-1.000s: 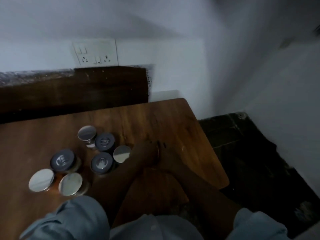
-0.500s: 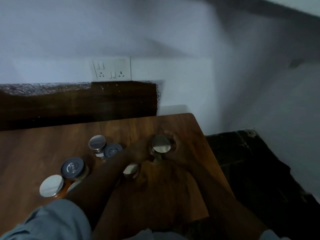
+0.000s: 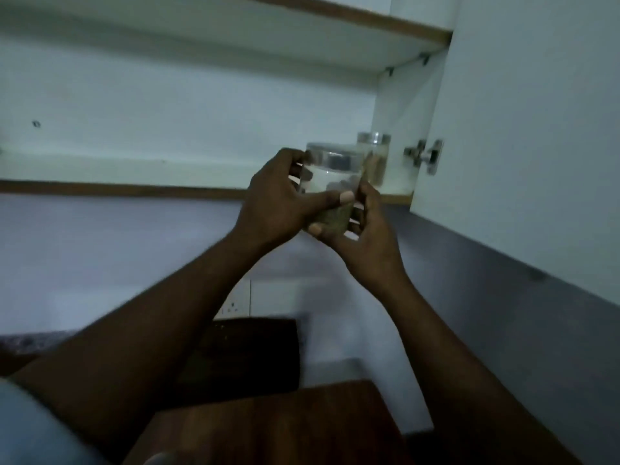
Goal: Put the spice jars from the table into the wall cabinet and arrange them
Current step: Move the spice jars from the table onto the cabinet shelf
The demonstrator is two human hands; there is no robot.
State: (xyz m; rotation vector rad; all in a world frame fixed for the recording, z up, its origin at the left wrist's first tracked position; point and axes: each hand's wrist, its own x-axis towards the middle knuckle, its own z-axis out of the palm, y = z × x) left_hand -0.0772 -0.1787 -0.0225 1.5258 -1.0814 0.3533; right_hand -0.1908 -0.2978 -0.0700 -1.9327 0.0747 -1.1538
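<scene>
Two hands hold one clear jar (image 3: 330, 182) up in front of the open cabinet (image 3: 167, 112). The jar has a silvery lid (image 3: 332, 156) and a layer of greenish spice at its bottom; the glass above that looks mostly empty, though the picture is dim and a little blurred. It stands upright in the air at the level of the lower shelf (image 3: 117, 189), its base lower than the shelf's front edge. Whether it touches the shelf cannot be told.

The left hand (image 3: 275, 203) grips the jar from the left, fingers curled round the side just below the lid and the thumb laid across the front. The right hand (image 3: 365, 229) grips it from the right and from below, with the thumb under the base and the fingers wrapped round the far side.

Just behind and to the right of it a second jar (image 3: 375, 159) stands on the lower shelf in the far right corner, with a silvery lid and brownish contents, partly hidden by the held jar and the right fingers.

An upper shelf (image 3: 335, 15) runs above. At the right the white cabinet door (image 3: 523, 129) stands open, with a metal hinge (image 3: 424, 156) on its inner edge, near the second jar.

Below the arms, a socket plate (image 3: 235, 305) sits on the wall, with a dark board (image 3: 248, 354) beneath it. Nearest lies the brown wooden table (image 3: 285, 427), and a light blue sleeve (image 3: 30, 427) fills the near left corner.
</scene>
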